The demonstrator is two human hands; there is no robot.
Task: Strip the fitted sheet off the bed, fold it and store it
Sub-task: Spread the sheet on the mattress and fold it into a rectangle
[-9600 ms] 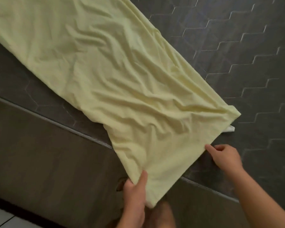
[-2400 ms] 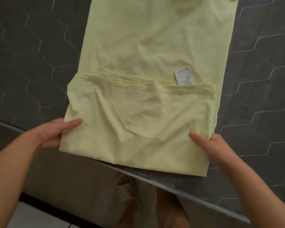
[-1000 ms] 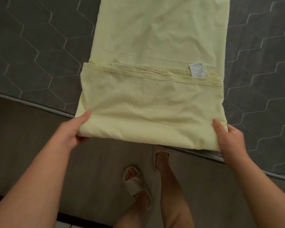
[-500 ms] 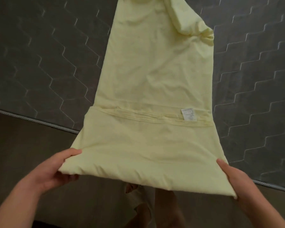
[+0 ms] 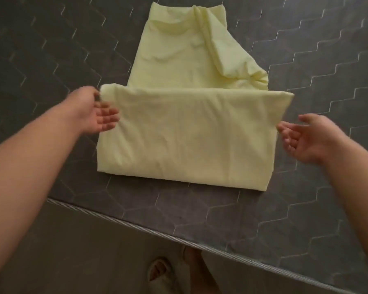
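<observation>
From the head camera, the yellow sheet (image 5: 189, 134) lies on the dark bed top (image 5: 51, 49). Its folded near part runs side to side, and the rest points away from the person. The left hand (image 5: 91, 115) is open, fingers touching the left edge. The right hand (image 5: 308, 141) is open too, its fingertips just beside the right edge.

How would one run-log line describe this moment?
step: fold | sheet: folded over, lying on mattress | left hand: open at its left edge | right hand: open at its right edge
</observation>
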